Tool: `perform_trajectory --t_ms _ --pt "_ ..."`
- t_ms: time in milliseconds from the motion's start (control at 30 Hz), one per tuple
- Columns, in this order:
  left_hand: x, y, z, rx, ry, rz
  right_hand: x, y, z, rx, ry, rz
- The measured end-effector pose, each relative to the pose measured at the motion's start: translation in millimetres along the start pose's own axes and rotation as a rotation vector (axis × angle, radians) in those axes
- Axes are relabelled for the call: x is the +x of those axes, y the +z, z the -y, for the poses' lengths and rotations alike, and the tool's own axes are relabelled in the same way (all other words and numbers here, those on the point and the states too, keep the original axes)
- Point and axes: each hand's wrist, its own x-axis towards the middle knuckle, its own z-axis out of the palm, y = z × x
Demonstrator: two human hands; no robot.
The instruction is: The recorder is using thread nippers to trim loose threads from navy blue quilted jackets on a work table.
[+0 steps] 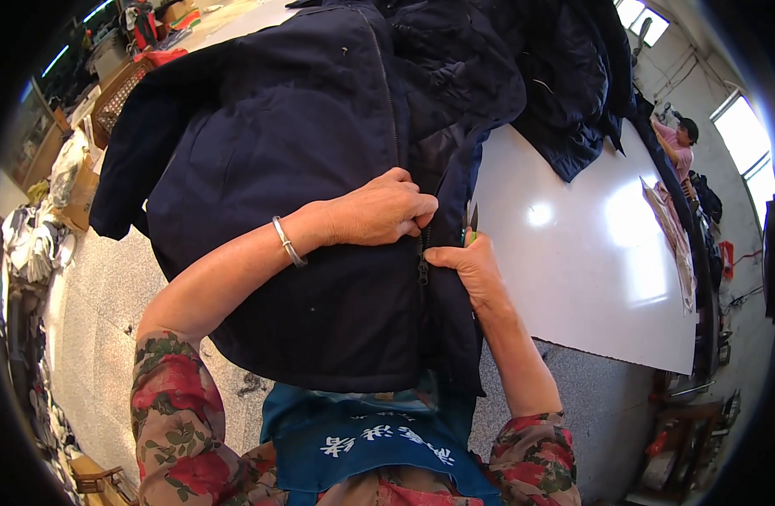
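Observation:
A dark navy jacket (269,160) is spread in front of me, its lower hem hanging over the table's near edge. Down its front runs a zipper (423,268), closed at the bottom and parted higher up. My left hand (387,209) is closed on the jacket's front beside the zipper, fingers curled under. Just right of it, my right hand (470,263) presses its thumb against the zipper's edge. In that same hand are thread snips (474,218) with a dark blade pointing away and a bit of green showing; their handle is mostly hidden.
More dark jackets (564,76) lie heaped at the far side of the white table (573,244). A person in pink (679,145) is at the far right. Left are a cardboard box (80,190) and white cloth piles (33,244) along the speckled floor (101,295).

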Motion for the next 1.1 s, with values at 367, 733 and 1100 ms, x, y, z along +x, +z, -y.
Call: perform_trajectory --t_ms 367,733,1100 --pt "-3.4 6.2 -1.9 -0.109 -0.065 -0.007 4.4 3.6 -6.5 0.060 -0.049 -0.094" --pt "-5.6 1.4 -4.2 -0.108 -0.025 0.033 6.9 4.7 -7.6 0.004 -0.104 -0.147" --pt "-6.9 14.6 8.1 -0.115 -0.003 0.037 9.5 10.9 -17.4 0.073 -0.160 -0.292"
